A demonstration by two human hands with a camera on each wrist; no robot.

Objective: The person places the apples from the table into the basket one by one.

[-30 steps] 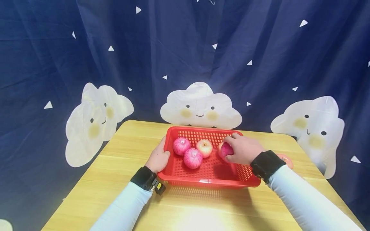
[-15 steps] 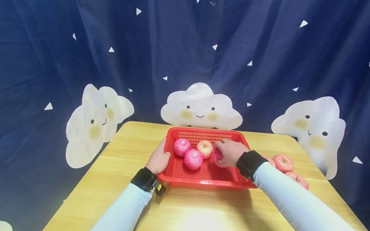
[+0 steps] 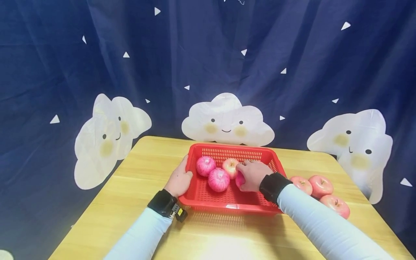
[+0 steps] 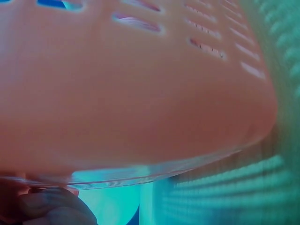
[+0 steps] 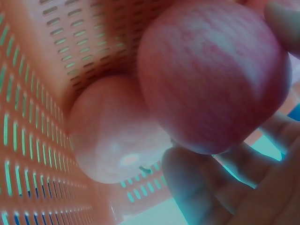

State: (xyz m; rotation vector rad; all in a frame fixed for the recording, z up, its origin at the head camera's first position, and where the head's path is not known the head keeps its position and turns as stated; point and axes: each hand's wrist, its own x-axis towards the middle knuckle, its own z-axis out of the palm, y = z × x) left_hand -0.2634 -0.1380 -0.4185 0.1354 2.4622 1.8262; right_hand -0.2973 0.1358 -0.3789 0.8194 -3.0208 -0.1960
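Observation:
A red plastic basket [image 3: 232, 207] with slotted walls stands on the table. My left hand [image 3: 178, 180] grips its left rim, and in the left wrist view fingers [image 4: 58, 206] show beside the basket wall [image 4: 140, 103]. Inside, my right hand [image 3: 255, 176] holds a red-pink apple [image 5: 211, 75] from above, partly covered by the hand in the head view. This apple is close beside a paler yellow-pink apple [image 3: 230, 167]. Two striped pink apples [image 3: 219, 180] lie to their left in the basket.
Outside the basket, three pink apples [image 3: 320, 186] lie together on the wooden table [image 3: 130, 202], near my right forearm. A dark blue curtain [image 3: 208, 47] with white clouds hangs behind the table's far edge.
My right hand has carried the apple leftward inside the basket, to beside the paler apple. Its forearm no longer covers the apples outside on the right. My left hand stays on the rim.

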